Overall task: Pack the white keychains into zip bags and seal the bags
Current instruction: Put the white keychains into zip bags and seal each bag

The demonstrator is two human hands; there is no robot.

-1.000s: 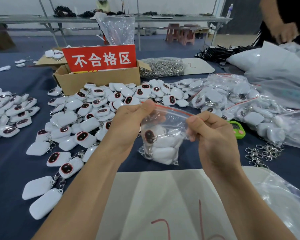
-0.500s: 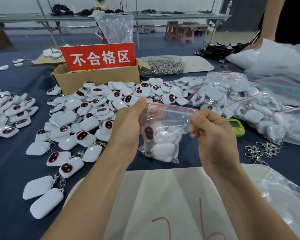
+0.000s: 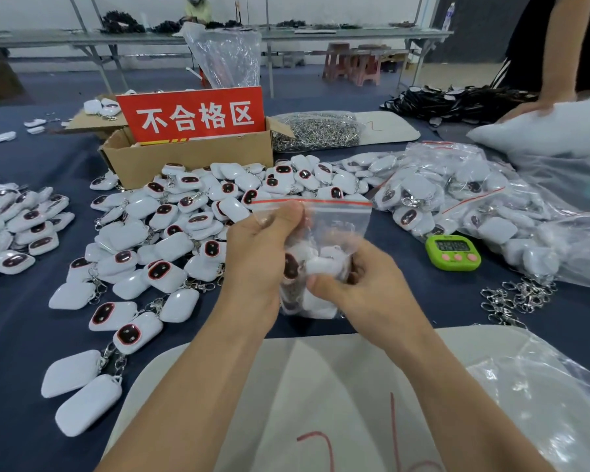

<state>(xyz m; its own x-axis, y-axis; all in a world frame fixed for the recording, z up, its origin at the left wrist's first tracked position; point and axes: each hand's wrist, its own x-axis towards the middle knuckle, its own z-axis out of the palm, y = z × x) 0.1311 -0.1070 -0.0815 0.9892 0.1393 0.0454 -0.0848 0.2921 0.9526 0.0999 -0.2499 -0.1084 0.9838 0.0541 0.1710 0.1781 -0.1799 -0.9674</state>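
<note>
1. Nearest, a pale sheet (image 3: 321,386) with red scrawls lies on the blue tablecloth (image 3: 14,335). A crumpled clear plastic bag (image 3: 552,420) rests on its right corner.
2. Over the sheet's far edge, both hands hold a small zip bag (image 3: 334,223) upright, off the table. The right hand (image 3: 365,284) has its thumb and fingers curled round the bag's lower half, grasping the white keychains (image 3: 321,264) inside through the plastic.
3. The left hand (image 3: 256,257) pinches the bag's upper left part between thumb and bent fingers, just under the red zip strip. I cannot tell whether the strip is pressed closed.
4. Left of the hands spreads a heap of loose keychains (image 3: 171,233). To the right stand a green timer (image 3: 453,252) and a scatter of metal clasps (image 3: 515,298).
5. Farther back are a pile of filled bags (image 3: 440,192), a cardboard box (image 3: 191,158) holding a red sign (image 3: 195,114), and a bag of metal rings (image 3: 317,131).
6. At the far right, another person's hand (image 3: 528,109) rests on a white sack (image 3: 525,137).
</note>
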